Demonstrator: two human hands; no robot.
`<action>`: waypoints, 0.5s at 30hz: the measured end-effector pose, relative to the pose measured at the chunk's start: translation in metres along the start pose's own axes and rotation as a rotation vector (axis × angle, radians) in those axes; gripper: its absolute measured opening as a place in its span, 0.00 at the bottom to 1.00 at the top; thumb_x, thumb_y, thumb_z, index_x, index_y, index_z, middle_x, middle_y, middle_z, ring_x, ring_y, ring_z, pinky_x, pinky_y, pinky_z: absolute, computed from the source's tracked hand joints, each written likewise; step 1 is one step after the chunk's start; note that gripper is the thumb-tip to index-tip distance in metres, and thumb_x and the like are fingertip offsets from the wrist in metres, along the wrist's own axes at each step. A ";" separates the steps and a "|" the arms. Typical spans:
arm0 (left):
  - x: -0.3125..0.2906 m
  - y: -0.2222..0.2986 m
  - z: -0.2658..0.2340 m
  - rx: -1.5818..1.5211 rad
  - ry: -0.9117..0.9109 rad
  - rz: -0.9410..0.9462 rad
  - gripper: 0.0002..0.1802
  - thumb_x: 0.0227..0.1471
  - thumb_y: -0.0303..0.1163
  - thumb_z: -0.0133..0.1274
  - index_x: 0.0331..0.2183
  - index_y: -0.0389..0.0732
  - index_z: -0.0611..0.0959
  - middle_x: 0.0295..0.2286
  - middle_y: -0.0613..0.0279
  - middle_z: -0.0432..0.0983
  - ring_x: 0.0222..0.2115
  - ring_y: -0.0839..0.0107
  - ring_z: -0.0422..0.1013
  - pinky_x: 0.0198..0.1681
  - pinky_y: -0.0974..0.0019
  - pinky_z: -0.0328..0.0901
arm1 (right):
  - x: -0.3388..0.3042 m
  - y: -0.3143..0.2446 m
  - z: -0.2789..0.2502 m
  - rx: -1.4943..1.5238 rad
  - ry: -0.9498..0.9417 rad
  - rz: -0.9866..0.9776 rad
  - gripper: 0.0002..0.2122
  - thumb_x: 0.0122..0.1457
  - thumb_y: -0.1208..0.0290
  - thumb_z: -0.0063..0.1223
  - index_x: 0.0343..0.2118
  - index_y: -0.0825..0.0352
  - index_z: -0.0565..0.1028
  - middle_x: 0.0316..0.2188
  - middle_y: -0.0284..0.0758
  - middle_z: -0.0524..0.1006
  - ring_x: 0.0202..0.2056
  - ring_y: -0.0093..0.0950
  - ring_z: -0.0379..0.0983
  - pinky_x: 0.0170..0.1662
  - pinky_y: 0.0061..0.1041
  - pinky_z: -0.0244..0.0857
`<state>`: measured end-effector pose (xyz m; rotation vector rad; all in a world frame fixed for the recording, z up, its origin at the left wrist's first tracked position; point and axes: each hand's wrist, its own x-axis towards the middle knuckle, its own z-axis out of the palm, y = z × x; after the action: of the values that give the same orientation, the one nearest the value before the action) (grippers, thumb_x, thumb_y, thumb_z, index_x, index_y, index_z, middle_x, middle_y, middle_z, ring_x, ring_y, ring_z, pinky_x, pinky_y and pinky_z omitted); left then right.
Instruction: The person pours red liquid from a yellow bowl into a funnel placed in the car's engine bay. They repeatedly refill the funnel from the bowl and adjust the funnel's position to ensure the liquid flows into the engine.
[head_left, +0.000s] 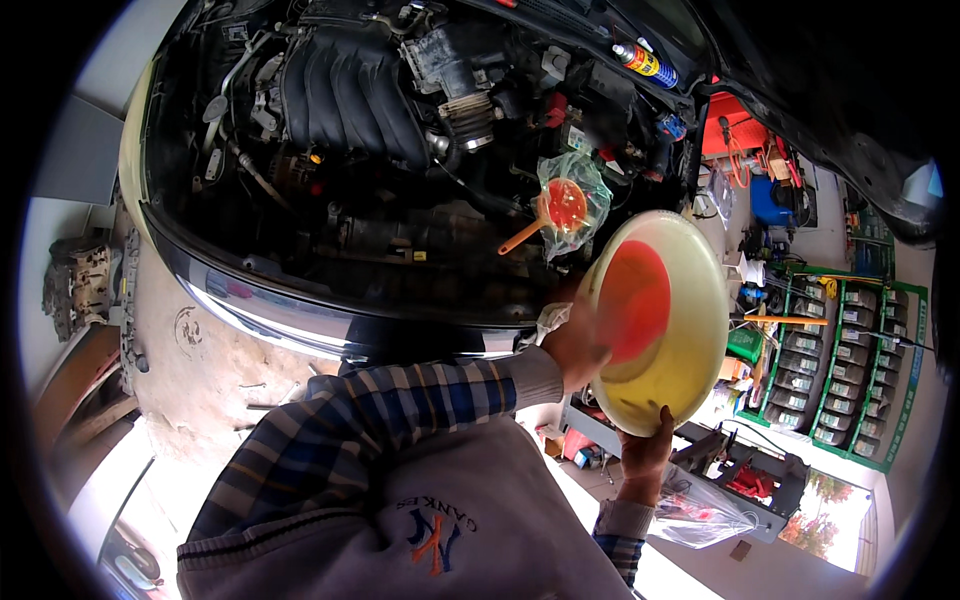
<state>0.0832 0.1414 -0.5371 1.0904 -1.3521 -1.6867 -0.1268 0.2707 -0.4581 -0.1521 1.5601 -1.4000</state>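
A wide pale-yellow basin point(700, 300) is tilted between my two hands, beside the front of an open engine bay. A bright red patch point(640, 295), which looks like pooled liquid, lies on the basin's left side. My left hand point(577, 345) grips the basin's near-left rim; its fingers are partly smeared. On the lower rim my right hand point(648, 455) is closed, thumb over the edge. Left of the basin, an orange funnel point(520, 238) with a handle sits in the engine bay with red inside it. Clear plastic film point(592, 200) surrounds the funnel.
The dark engine cover point(350, 100) and hoses fill the bay. A spray can point(645, 63) lies at its far right edge. The glossy bumper point(270, 320) runs in front of me. A green rack of parts bins point(850, 360) and a bagged workbench point(700, 505) stand to the right.
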 end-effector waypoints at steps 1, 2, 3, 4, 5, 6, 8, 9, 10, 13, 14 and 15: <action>-0.005 0.007 -0.004 -0.024 -0.029 -0.036 0.47 0.50 0.37 0.54 0.65 0.38 0.49 0.47 0.38 0.74 0.47 0.48 0.75 0.52 0.56 0.69 | -0.001 0.004 -0.004 0.032 0.016 0.011 0.19 0.67 0.64 0.44 0.58 0.65 0.67 0.53 0.38 0.75 0.51 0.38 0.76 0.42 0.38 0.80; -0.010 0.017 -0.007 -0.050 -0.066 -0.077 0.47 0.50 0.37 0.54 0.65 0.38 0.49 0.47 0.39 0.74 0.46 0.49 0.75 0.51 0.56 0.70 | -0.004 0.008 -0.009 0.030 0.021 0.009 0.19 0.67 0.64 0.45 0.58 0.65 0.67 0.53 0.39 0.75 0.51 0.38 0.76 0.43 0.38 0.79; -0.015 0.027 -0.011 -0.074 -0.100 -0.119 0.47 0.50 0.36 0.54 0.65 0.38 0.50 0.47 0.39 0.74 0.45 0.50 0.76 0.50 0.56 0.70 | -0.007 0.012 -0.015 0.028 0.026 0.006 0.19 0.66 0.64 0.45 0.58 0.65 0.67 0.53 0.39 0.75 0.52 0.37 0.75 0.44 0.39 0.79; -0.021 0.037 -0.016 -0.099 -0.134 -0.171 0.46 0.50 0.35 0.54 0.65 0.38 0.50 0.47 0.39 0.75 0.44 0.51 0.77 0.48 0.56 0.72 | -0.011 0.018 -0.021 0.026 0.031 0.006 0.19 0.66 0.65 0.45 0.58 0.65 0.67 0.53 0.40 0.74 0.52 0.37 0.75 0.45 0.39 0.78; -0.023 0.036 -0.013 -0.117 -0.142 -0.173 0.46 0.50 0.34 0.53 0.65 0.38 0.50 0.47 0.40 0.75 0.41 0.53 0.77 0.44 0.57 0.73 | -0.007 0.027 -0.043 -0.174 -0.007 -0.117 0.20 0.66 0.65 0.45 0.58 0.66 0.67 0.53 0.40 0.74 0.52 0.38 0.75 0.46 0.39 0.78; -0.025 0.036 -0.011 -0.136 -0.149 -0.176 0.45 0.50 0.34 0.53 0.64 0.39 0.51 0.46 0.40 0.75 0.39 0.55 0.78 0.41 0.57 0.74 | 0.002 0.039 -0.075 -0.375 -0.041 -0.239 0.20 0.66 0.65 0.46 0.58 0.66 0.67 0.53 0.40 0.74 0.51 0.38 0.75 0.46 0.40 0.78; -0.028 0.016 -0.001 -0.147 -0.097 -0.077 0.45 0.49 0.32 0.52 0.64 0.39 0.51 0.45 0.41 0.76 0.32 0.59 0.79 0.31 0.60 0.76 | -0.006 0.050 -0.071 -0.413 -0.050 -0.288 0.18 0.64 0.70 0.49 0.55 0.70 0.67 0.50 0.42 0.75 0.49 0.35 0.76 0.47 0.38 0.77; -0.031 0.014 0.001 -0.168 -0.118 -0.115 0.44 0.49 0.32 0.52 0.64 0.39 0.52 0.44 0.43 0.76 0.30 0.61 0.79 0.27 0.62 0.76 | -0.017 0.046 -0.064 -0.253 -0.022 -0.219 0.16 0.62 0.75 0.51 0.52 0.74 0.68 0.48 0.44 0.75 0.47 0.32 0.76 0.47 0.35 0.77; -0.035 0.019 0.000 -0.192 -0.141 -0.155 0.43 0.49 0.31 0.52 0.64 0.39 0.53 0.43 0.44 0.76 0.27 0.63 0.79 0.23 0.64 0.75 | -0.025 0.049 -0.064 -0.260 -0.009 -0.237 0.16 0.61 0.77 0.52 0.50 0.75 0.68 0.46 0.44 0.76 0.46 0.31 0.76 0.45 0.34 0.77; -0.042 0.009 0.009 -0.218 -0.187 -0.164 0.42 0.48 0.31 0.52 0.63 0.38 0.55 0.41 0.47 0.76 0.25 0.65 0.78 0.19 0.66 0.74 | -0.043 0.070 -0.077 -0.421 0.007 -0.359 0.15 0.60 0.79 0.53 0.49 0.78 0.68 0.43 0.44 0.77 0.43 0.29 0.77 0.41 0.31 0.77; -0.044 0.004 0.012 -0.220 -0.195 -0.150 0.41 0.48 0.30 0.52 0.62 0.38 0.55 0.41 0.48 0.77 0.25 0.65 0.78 0.19 0.66 0.74 | -0.047 0.074 -0.079 -0.402 0.008 -0.357 0.15 0.60 0.79 0.53 0.49 0.78 0.68 0.42 0.43 0.77 0.42 0.29 0.77 0.40 0.31 0.78; -0.047 -0.001 0.015 -0.197 -0.206 -0.199 0.41 0.48 0.30 0.52 0.62 0.37 0.56 0.40 0.48 0.77 0.25 0.66 0.78 0.18 0.67 0.73 | -0.052 0.077 -0.081 -0.187 0.011 -0.256 0.15 0.60 0.80 0.53 0.49 0.78 0.68 0.41 0.43 0.77 0.41 0.28 0.77 0.38 0.30 0.78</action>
<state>0.0879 0.1895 -0.5281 0.9848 -1.2001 -2.0782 -0.1206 0.3843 -0.5038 -0.4719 1.7264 -1.4485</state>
